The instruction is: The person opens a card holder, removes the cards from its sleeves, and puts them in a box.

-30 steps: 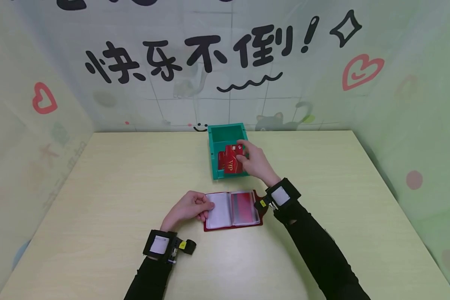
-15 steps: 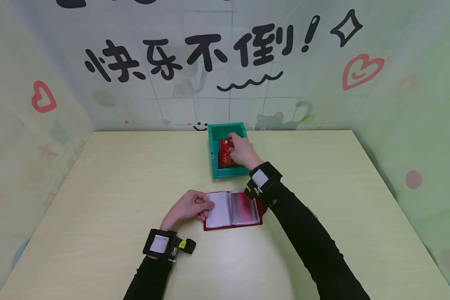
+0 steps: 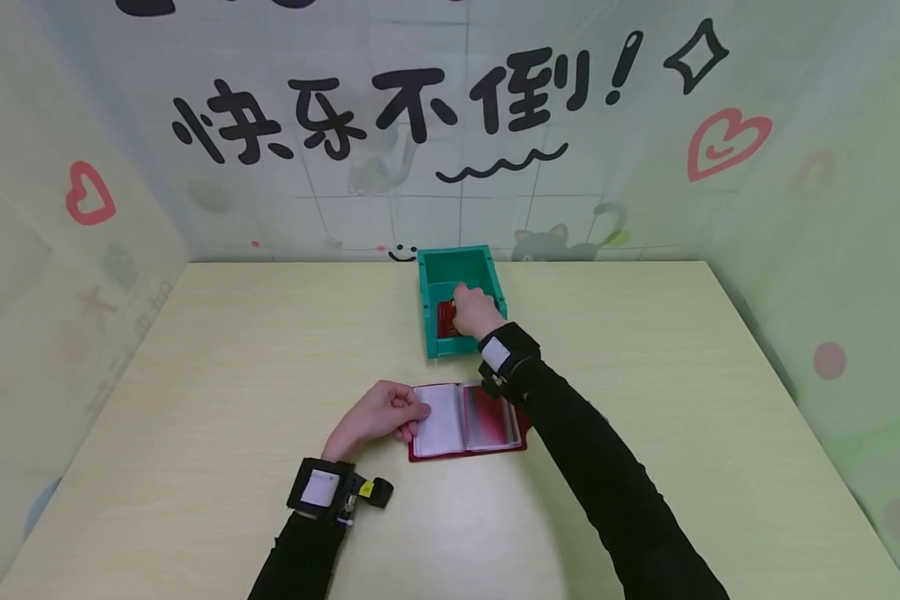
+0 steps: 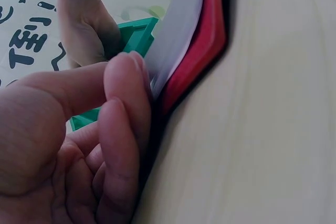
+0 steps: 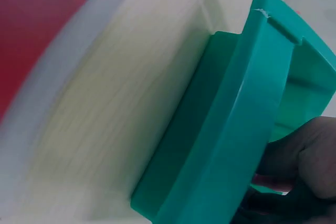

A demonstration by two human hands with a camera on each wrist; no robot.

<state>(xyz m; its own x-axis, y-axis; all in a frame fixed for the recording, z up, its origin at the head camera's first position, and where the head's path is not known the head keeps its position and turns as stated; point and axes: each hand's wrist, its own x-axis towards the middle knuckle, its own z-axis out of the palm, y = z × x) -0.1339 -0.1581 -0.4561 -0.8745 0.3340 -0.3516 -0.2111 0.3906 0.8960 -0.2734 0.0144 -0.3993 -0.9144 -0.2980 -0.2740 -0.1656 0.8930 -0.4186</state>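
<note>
Table: pale wood-grain table (image 3: 195, 375).
On it: green bin (image 3: 429, 333) toward the back; open red card holder (image 3: 465, 448) nearer the front.

Red cards (image 3: 446, 320) lie inside the upright green bin (image 3: 429, 287).

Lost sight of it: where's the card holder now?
In the head view the card holder lies open on the table, near of the green bin, with the left hand on its left edge.

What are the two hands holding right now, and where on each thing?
The left hand pinches the left edge of the open card holder. The right hand is down in the green bin on the red cards; its grip is hidden.
</note>
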